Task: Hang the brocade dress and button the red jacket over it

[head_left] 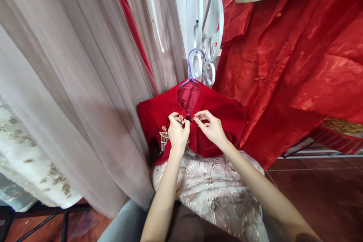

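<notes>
head view: a beaded fastener (pixel 180 117) is pinched by left fingers (pixel 172 117), its mate (pixel 195 117) by right fingers (pixel 204 113), so the velvet jacket (pixel 155 109) is steadied.

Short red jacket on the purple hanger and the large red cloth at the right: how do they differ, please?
The short red jacket looks matte and plain-woven; the large red cloth has a sheen and a tone-on-tone pattern.
The jacket is much smaller; the cloth falls in long folds.
The left hand and right hand touch the jacket's front, but not the cloth.
Both are red.
</notes>
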Demonstrator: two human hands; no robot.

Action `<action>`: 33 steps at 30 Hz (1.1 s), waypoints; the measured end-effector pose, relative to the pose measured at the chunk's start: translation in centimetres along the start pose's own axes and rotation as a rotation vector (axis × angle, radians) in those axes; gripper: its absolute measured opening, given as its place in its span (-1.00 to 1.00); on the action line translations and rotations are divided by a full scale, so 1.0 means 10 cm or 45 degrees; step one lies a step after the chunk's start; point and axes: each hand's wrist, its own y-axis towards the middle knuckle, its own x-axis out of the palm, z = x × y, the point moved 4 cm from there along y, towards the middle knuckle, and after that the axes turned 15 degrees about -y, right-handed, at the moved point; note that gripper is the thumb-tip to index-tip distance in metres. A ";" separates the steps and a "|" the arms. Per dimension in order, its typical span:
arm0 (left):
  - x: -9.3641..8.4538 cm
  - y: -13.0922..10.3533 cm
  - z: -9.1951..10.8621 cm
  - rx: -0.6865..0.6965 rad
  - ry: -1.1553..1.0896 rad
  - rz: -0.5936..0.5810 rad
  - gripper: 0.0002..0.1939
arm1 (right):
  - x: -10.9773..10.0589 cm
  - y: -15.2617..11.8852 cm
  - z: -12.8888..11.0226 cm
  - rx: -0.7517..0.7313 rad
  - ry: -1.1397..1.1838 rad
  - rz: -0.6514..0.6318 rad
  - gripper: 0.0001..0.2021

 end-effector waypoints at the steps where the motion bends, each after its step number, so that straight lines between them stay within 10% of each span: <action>1: -0.02 -0.03 -0.02 0.036 -0.050 0.033 -0.73 | 0.00 0.00 0.01 0.006 0.013 -0.003 -0.83; 6: -0.13 -0.16 0.01 0.225 -0.135 0.134 -0.78 | 0.02 0.04 0.05 0.033 0.186 -0.100 -0.80; 11: -0.12 0.00 0.19 0.232 -0.211 -0.066 -0.78 | 0.06 0.05 0.03 0.024 0.390 -0.301 -0.74; 21: -0.14 -0.04 0.18 -0.097 -0.561 -0.075 -0.79 | 0.07 -0.03 0.00 -0.015 0.266 -0.051 -0.78; 33: -0.20 -0.06 0.19 -0.028 -0.478 -0.217 -0.95 | -0.08 -0.05 -0.20 -0.261 -0.029 -0.081 -0.82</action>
